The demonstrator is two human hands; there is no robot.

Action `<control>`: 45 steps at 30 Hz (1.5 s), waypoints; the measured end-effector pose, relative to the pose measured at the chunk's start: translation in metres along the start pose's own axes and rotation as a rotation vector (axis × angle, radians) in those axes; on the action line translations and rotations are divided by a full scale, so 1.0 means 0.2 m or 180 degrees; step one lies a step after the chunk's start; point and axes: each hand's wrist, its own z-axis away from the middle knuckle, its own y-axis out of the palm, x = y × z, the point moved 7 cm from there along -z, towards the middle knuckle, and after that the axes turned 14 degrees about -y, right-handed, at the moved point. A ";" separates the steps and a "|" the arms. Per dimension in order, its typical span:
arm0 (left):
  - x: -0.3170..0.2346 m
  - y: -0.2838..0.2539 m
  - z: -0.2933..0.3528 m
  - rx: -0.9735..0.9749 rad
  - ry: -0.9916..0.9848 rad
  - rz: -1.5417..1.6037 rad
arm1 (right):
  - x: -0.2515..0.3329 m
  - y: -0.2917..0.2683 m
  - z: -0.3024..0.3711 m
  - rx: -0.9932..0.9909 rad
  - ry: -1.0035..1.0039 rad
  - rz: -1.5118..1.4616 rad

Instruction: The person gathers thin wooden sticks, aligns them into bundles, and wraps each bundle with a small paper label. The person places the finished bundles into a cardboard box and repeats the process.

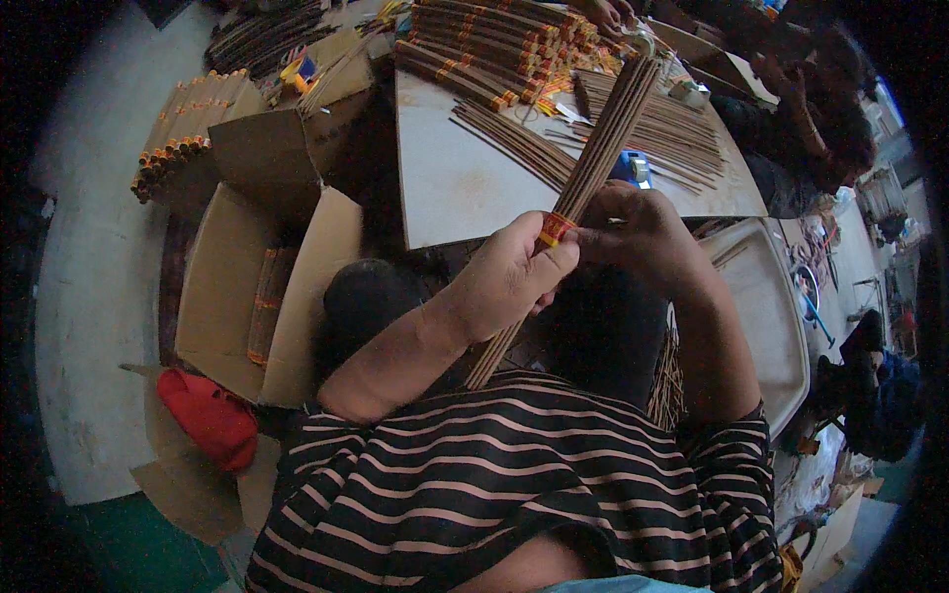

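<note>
A long bundle of thin brown sticks (603,133) slants from my lap up over the table. My left hand (509,277) grips it at a red and gold paper band (554,229) wrapped around the bundle. Just to the right of the band, my right hand (638,232) closes around the same bundle, touching the left hand's fingers. The bundle's lower end runs down behind my left forearm.
A pale table (465,188) holds loose sticks and stacked banded bundles (494,44). An open cardboard box (257,296) stands at left, with a red cloth (210,415) below it. A white tray (766,316) lies at right. Another person (825,109) sits at the far right.
</note>
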 end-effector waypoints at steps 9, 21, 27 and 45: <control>-0.01 0.01 0.03 -0.0096 -0.0011 0.0240 | -0.01 -0.01 0.03 -0.0025 -0.0164 0.0190; -0.02 0.01 0.03 -0.0062 0.0000 0.0652 | 0.03 -0.03 0.03 -0.0204 -0.0323 0.0698; -0.03 0.00 0.03 -0.0049 0.0151 0.0712 | -0.04 -0.04 0.01 -0.0283 -0.0319 0.0491; -0.03 0.08 0.01 0.1928 -0.0204 0.2386 | -0.20 0.13 -0.10 -0.0204 -0.1092 -0.2539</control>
